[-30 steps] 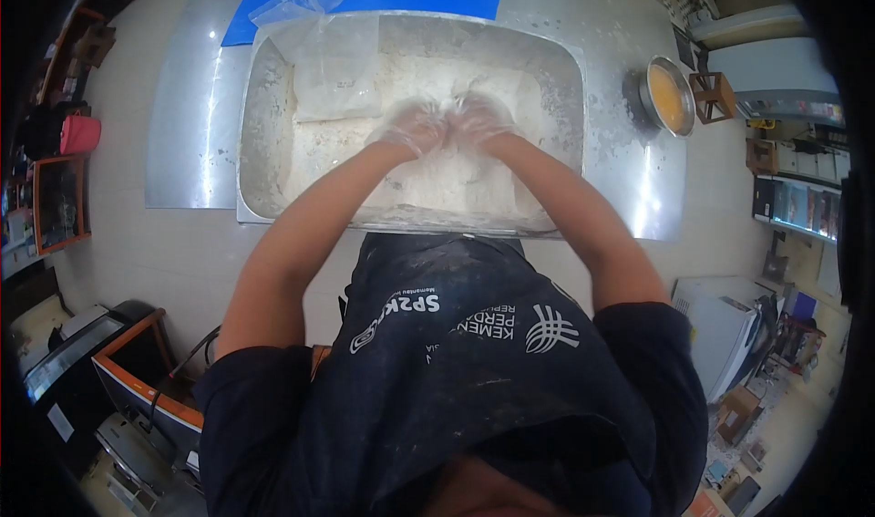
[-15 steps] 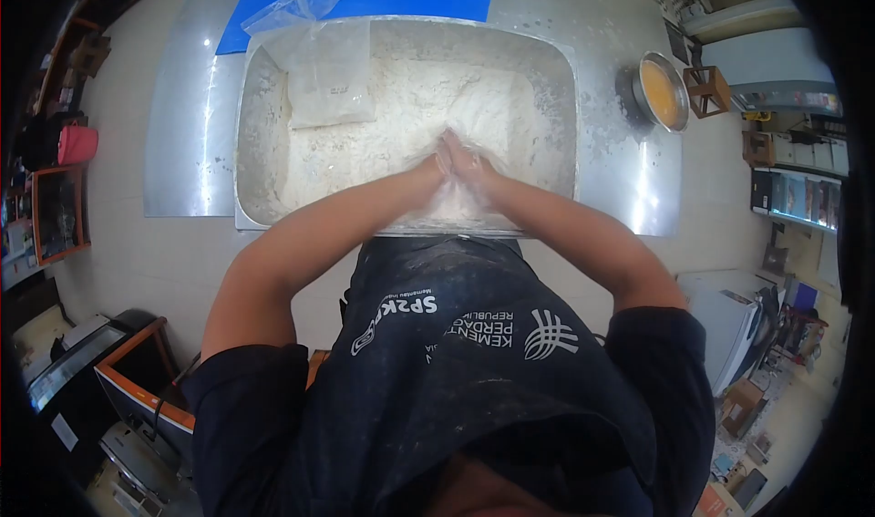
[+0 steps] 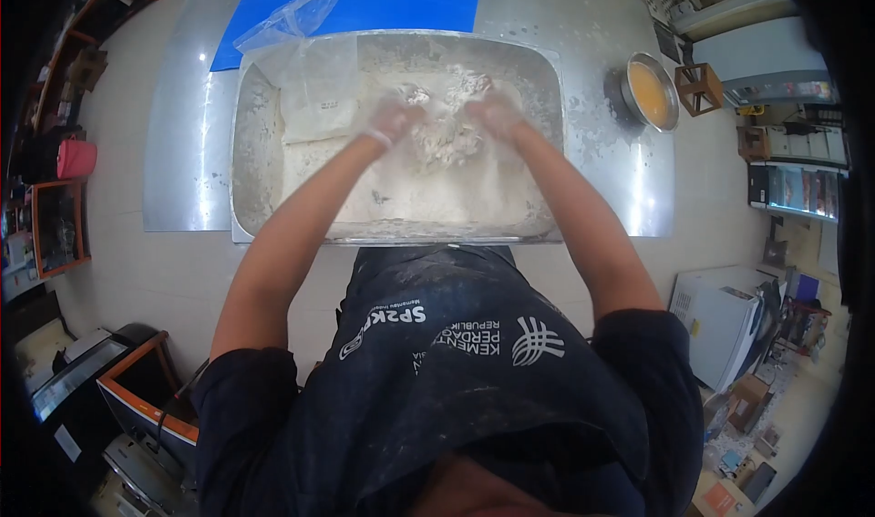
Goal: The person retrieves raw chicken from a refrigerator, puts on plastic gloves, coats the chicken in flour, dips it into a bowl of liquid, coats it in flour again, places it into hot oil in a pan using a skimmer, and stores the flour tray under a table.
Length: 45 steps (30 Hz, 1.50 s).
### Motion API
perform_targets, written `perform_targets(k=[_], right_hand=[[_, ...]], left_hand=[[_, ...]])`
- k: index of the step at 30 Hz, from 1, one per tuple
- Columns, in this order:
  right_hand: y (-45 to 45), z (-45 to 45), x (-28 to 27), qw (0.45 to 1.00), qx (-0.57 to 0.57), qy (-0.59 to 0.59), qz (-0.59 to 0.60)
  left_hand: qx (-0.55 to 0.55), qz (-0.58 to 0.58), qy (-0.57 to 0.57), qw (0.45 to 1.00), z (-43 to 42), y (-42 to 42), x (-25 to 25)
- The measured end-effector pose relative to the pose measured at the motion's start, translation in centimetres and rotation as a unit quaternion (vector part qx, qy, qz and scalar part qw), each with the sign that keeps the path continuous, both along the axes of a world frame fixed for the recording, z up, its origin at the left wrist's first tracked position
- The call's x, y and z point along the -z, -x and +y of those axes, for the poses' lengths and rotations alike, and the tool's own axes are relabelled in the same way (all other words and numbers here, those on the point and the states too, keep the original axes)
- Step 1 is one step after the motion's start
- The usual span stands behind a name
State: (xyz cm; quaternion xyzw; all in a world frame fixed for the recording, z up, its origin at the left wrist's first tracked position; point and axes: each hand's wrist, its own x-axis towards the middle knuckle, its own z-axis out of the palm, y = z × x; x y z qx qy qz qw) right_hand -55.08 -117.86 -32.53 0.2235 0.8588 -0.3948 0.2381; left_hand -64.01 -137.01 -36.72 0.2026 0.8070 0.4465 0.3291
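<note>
In the head view, you work the pale powder (image 3: 410, 193) inside the metal tub (image 3: 258, 143), left hand (image 3: 394, 118) and right hand (image 3: 495, 116) apart, near its crumbly clumps (image 3: 447, 143). Blur hides the fingers; I cannot tell if they are open or closed. Moving leftward calls for care beside the plastic bag (image 3: 319, 107). Your apron (image 3: 474, 398) reads "SP2K", "REPUBLIK", "KEMENT".

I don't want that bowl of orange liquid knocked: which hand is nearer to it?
Right. The right hand is in the metal tub, with the bowl outside to its right. The left hand is farther left, near the plastic bag.
</note>
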Motion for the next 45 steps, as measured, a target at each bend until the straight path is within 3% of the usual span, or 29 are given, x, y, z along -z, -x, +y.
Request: perform_targets(k=[1, 3, 4, 6, 7, 9, 10, 12, 14, 16, 18, 19, 21, 22, 23, 26, 27, 28, 29, 30, 31, 33, 36, 39, 42, 43, 45], right_hand=[[0.6, 0.6, 0.2, 0.997, 0.073, 0.025, -0.002], [1.5, 0.9, 0.8, 0.975, 0.211, 0.073, -0.004], [2.1, -0.4, 2.8, 0.982, 0.188, -0.012, 0.013], [3.5, -3.2, 8.2, 0.972, 0.139, -0.182, 0.047], [2.4, -3.6, 8.3, 0.986, 0.067, -0.152, 0.026], [0.5, -4.0, 7.2, 0.993, -0.074, -0.086, -0.010], [0.4, -3.4, 6.1, 0.975, -0.179, -0.130, -0.011], [-0.4, -1.7, 3.6, 0.901, -0.380, -0.208, -0.017], [-0.1, 1.3, 5.4, 0.961, -0.235, -0.127, -0.065], [-0.8, 2.3, 5.3, 0.945, -0.252, -0.187, -0.086], [-2.3, 1.5, 1.9, 0.819, -0.429, -0.373, -0.076], [-2.7, 0.5, 1.4, 0.866, -0.358, -0.333, -0.104], [-3.5, -1.8, 1.0, 0.933, -0.210, -0.243, -0.162], [-4.4, -2.1, 1.6, 0.935, -0.220, -0.224, -0.164], [-5.3, -2.4, 2.6, 0.937, -0.228, -0.204, -0.165], [-5.3, -3.5, 2.0, 0.950, -0.210, -0.093, -0.212], [-5.2, -3.8, 1.6, 0.952, -0.193, -0.046, -0.233], [-5.3, -3.5, 2.6, 0.941, -0.286, -0.027, -0.177], [-5.5, -3.0, 4.6, 0.919, -0.375, -0.010, -0.120], [-5.6, -2.9, 4.7, 0.928, -0.357, 0.007, -0.111], [-5.7, -2.8, 4.9, 0.935, -0.339, 0.025, -0.103], [-6.0, -4.2, 3.1, 0.978, -0.079, 0.067, -0.179], [-5.8, -4.8, 2.4, 0.997, -0.052, 0.037, -0.041], [-4.4, -5.0, -1.4, 0.996, -0.070, 0.040, -0.036], [-5.0, -5.0, -1.1, 0.948, -0.244, -0.150, 0.138], [-5.0, -4.5, -1.3, 0.953, -0.253, -0.111, 0.122], [-5.4, -3.4, -1.9, 0.958, -0.270, -0.031, 0.090]], left_hand=[[0.010, -0.009, -0.128, 0.992, 0.1, 2.9, 6.5], [-0.045, 0.101, -0.104, 0.988, 1.9, 2.0, 7.9], [-0.072, 0.160, -0.090, 0.980, 2.9, 1.9, 8.1], [0.141, 0.217, 0.119, 0.959, 4.3, 1.2, 6.4], [0.246, 0.225, 0.224, 0.916, 3.9, -0.3, 6.1], [0.246, 0.080, 0.149, 0.954, 1.6, -1.7, 6.2], [0.245, 0.014, 0.109, 0.963, 0.3, -1.6, 6.0], [0.298, 0.010, 0.065, 0.952, -2.8, -1.5, 0.2], [0.286, 0.231, 0.241, 0.898, -4.5, 0.0, -0.3], [0.165, 0.314, 0.286, 0.890, -8.2, 1.2, 1.3], [0.294, 0.285, 0.360, 0.839, -9.3, 0.5, 0.4], [0.353, 0.269, 0.393, 0.806, -9.7, 0.3, -0.4], [0.280, 0.143, 0.406, 0.858, -9.2, -1.6, -3.4], [0.244, 0.074, 0.409, 0.876, -9.0, -2.5, -4.1], [0.322, 0.014, 0.421, 0.848, -8.4, -1.6, -0.2], [0.285, -0.136, 0.366, 0.875, -5.3, -3.4, -0.5], [0.314, -0.137, 0.249, 0.906, -5.1, -4.1, 0.7], [0.338, -0.132, 0.128, 0.923, -4.9, -4.9, 2.9], [0.334, -0.131, 0.101, 0.928, -4.1, -5.4, 3.2], [0.331, -0.130, 0.073, 0.932, -3.2, -5.9, 2.8], [0.302, -0.136, 0.142, 0.933, -2.0, -7.1, 2.5], [0.277, -0.173, 0.211, 0.921, -1.1, -7.3, 2.0], [0.148, -0.094, 0.189, 0.966, -2.0, -7.3, 1.7], [0.132, 0.011, 0.139, 0.981, -1.8, -6.0, -0.2], [0.106, 0.189, 0.057, 0.974, -2.3, -5.3, 0.3], [0.176, 0.280, -0.032, 0.943, -2.7, -4.9, 0.3], [0.112, 0.068, -0.022, 0.991, -2.5, -3.5, 0.6]])
